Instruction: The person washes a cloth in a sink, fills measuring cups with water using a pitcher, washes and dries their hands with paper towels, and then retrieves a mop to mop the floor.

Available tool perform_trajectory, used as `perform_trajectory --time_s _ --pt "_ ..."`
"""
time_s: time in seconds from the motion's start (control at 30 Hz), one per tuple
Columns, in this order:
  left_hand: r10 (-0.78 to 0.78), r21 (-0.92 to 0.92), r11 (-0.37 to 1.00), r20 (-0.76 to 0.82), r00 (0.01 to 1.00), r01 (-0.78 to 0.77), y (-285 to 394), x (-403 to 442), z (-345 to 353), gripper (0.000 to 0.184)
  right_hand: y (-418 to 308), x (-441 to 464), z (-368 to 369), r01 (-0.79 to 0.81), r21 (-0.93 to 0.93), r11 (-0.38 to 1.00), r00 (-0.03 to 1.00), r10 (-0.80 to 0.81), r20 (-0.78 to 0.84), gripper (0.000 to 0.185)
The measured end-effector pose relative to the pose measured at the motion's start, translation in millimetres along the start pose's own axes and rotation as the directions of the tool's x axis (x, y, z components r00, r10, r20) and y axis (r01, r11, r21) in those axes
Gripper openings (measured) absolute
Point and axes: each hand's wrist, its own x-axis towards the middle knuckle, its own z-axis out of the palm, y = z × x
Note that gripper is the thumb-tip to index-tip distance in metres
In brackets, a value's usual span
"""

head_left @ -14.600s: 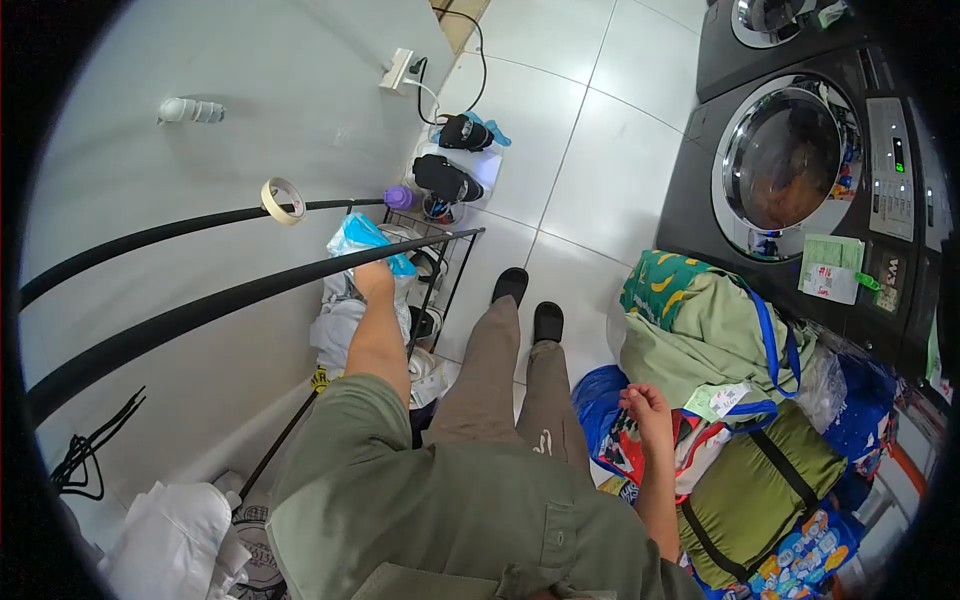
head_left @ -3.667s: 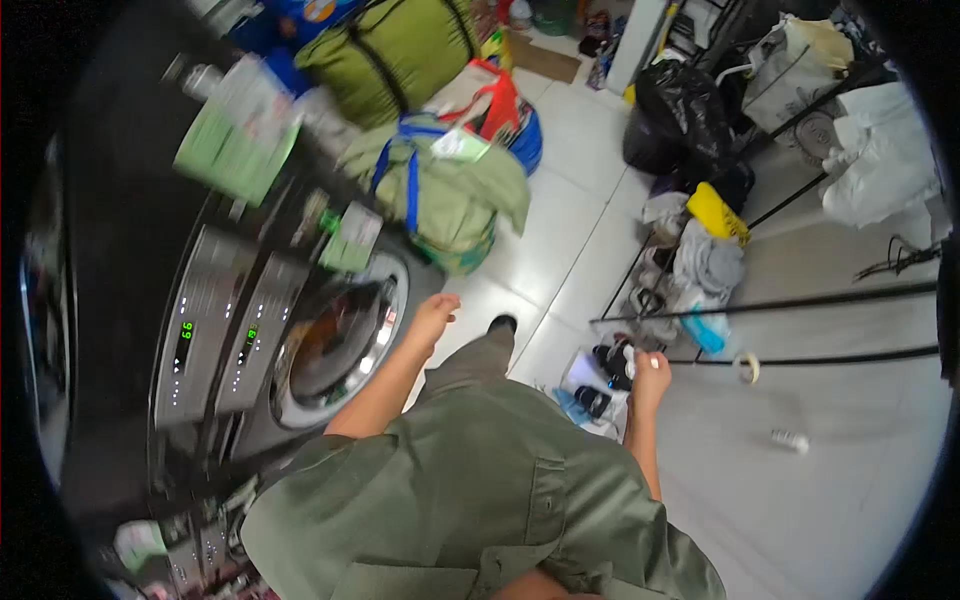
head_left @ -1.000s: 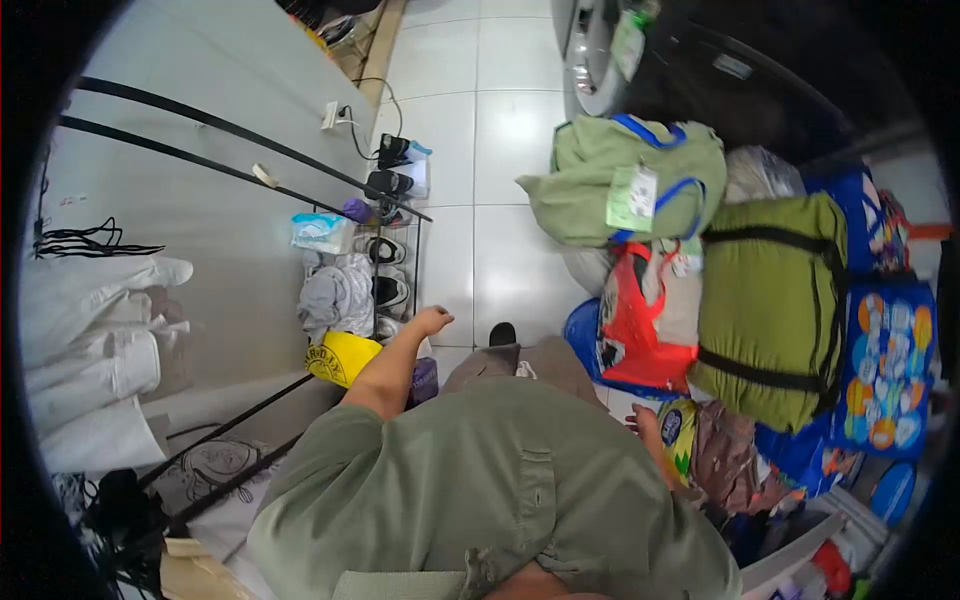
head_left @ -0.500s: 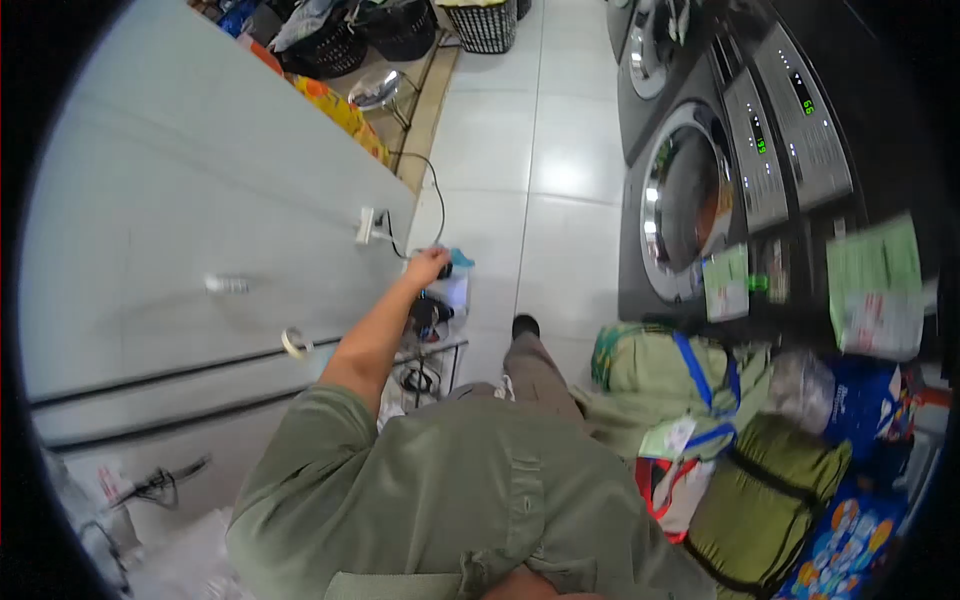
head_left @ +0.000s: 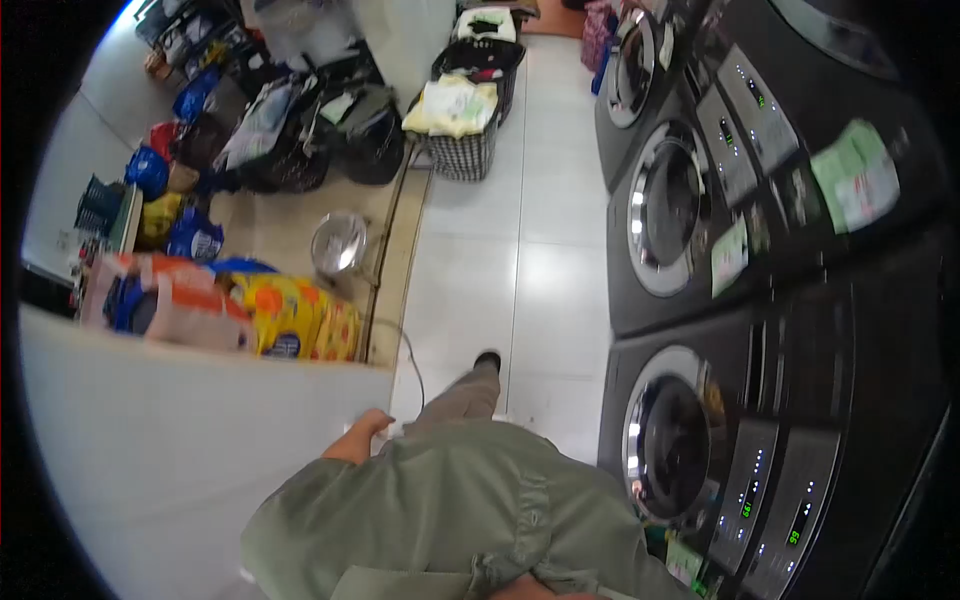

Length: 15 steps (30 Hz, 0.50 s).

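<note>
My left hand hangs low at my left side, close to the end of the white wall. It is small and blurred, and its fingers cannot be made out, so whether it holds anything does not show. A thin black cable runs over the floor just beyond it. My right hand is out of view, with that arm hidden below my green shirt.
Dark front-loading machines line the right side. A tiled walkway runs ahead to a checkered basket of laundry. On a raised wooden platform at left are a round metal stool, black baskets and yellow bags.
I have stepped forward along the walkway, and more machines, baskets and the platform show. My left hand has drawn back from the wall sockets toward my side. The blue item near it is out of sight.
</note>
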Motion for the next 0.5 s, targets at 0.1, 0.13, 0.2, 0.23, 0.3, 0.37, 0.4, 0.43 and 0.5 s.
perform_trajectory --time_s 0.1,0.13,0.2,0.23,0.3,0.37,0.4,0.43,0.5 --pt "0.059 0.060 0.997 -0.210 0.976 -0.048 38.7 122.6 -185.6 0.042 -33.3 40.6 -4.2 -0.072 -0.104 0.992 0.997 0.070 -0.016 0.037" --pt "-0.069 -0.173 0.985 -0.306 0.950 0.015 80.2 132.4 -267.0 0.039 -45.2 60.4 -5.3 -0.062 -0.148 0.987 0.998 0.060 -0.019 0.037" --pt "-0.042 -0.303 0.944 -0.502 0.864 -0.130 152.1 164.9 -392.3 0.036 -66.1 113.8 -8.0 0.033 -0.276 0.960 0.999 -0.039 -0.017 0.036" --pt "0.042 -0.381 0.874 -0.559 0.828 -0.301 162.8 233.9 -430.3 0.038 -78.0 148.5 -9.2 0.131 -0.378 0.916 0.989 -0.146 -0.011 0.036" --pt "0.146 -0.384 0.791 -0.638 0.756 -0.477 231.0 256.0 -527.7 0.042 -101.3 231.6 -18.7 0.348 -0.617 0.706 0.906 -0.423 0.026 0.036" --pt "0.204 -0.393 0.745 -0.635 0.745 -0.539 275.2 277.6 -601.5 0.042 -206.3 279.6 -40.4 0.338 -0.608 0.718 0.913 -0.407 0.026 0.032" --pt "0.259 -0.407 0.696 -0.626 0.735 -0.592 297.0 286.9 -624.3 0.042 -307.5 266.5 -59.4 0.241 -0.456 0.857 0.964 -0.267 0.007 0.028" --pt "0.234 -0.407 0.733 -0.602 0.764 -0.545 311.2 304.2 -643.7 0.042 -420.6 245.6 -78.5 0.216 -0.322 0.922 0.973 -0.230 -0.006 0.024" --pt "0.201 -0.406 0.766 -0.584 0.786 -0.498 305.8 338.5 -660.6 0.041 -593.3 240.7 -99.4 0.321 -0.149 0.935 0.941 -0.333 -0.063 0.017"
